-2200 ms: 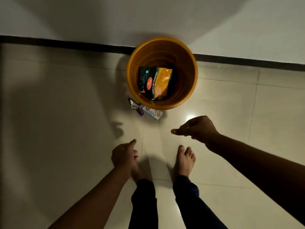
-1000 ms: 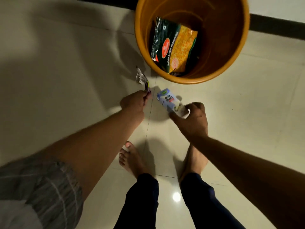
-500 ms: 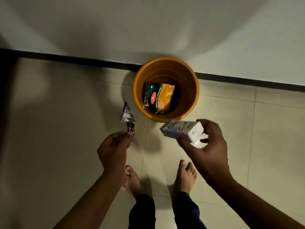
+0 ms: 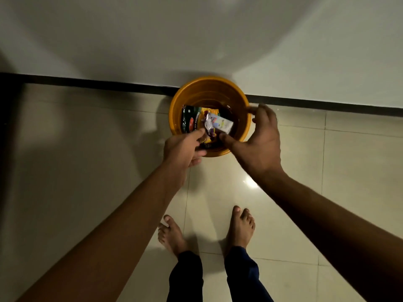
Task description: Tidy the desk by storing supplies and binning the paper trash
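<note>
Both hands are held over the orange bin [image 4: 174, 118] — right hand [image 4: 259, 140] spread, left hand [image 4: 183, 149] loosely uncurled; milk carton [image 4: 220, 123] and foil wrapper [image 4: 207, 125] are seen just beyond the fingertips, inside the rim.

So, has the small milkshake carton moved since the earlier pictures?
Yes. The carton was on the floor in front of the orange bin; now it is over the bin's opening, with the right hand open beside it.

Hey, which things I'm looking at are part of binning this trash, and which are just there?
Part of the job:
round orange plastic bin
small white milkshake carton
crinkled silver and purple wrapper
left hand
right hand

Just there:
green and yellow snack packet, already in the bin
glossy cream tiled floor
</note>
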### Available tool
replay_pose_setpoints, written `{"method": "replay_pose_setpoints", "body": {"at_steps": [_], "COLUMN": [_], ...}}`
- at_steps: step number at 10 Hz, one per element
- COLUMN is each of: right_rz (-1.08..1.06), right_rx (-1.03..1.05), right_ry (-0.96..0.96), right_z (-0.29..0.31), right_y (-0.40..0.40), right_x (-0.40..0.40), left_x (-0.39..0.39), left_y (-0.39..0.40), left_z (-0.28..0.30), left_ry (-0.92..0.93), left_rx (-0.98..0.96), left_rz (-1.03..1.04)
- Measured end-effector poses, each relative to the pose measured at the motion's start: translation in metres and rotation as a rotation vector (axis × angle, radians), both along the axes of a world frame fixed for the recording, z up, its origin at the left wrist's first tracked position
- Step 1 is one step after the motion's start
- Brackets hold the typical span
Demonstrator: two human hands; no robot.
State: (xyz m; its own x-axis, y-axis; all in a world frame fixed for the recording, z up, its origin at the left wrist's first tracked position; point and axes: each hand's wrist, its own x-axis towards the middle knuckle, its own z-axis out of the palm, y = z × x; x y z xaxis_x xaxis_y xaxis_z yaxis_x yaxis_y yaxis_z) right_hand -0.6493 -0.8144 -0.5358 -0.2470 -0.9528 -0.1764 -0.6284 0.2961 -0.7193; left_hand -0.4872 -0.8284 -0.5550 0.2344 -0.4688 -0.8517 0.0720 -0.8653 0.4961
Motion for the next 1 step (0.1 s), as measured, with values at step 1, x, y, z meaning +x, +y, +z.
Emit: {"method": "replay_pose_setpoints", "body": {"at_steps": [1], "right_rz": [-0.019], "right_rx": [0.016], "right_ry": [-0.028], "right_z": [0.0101], "right_y": [0.0256], "right_x": [-0.0015], "left_x": [0.0027], "left_y": [0.0287], "left_z": [0.0141], "left_ry": [0.017], "left_rx": [0.009], "left_rz": [0.03]}}
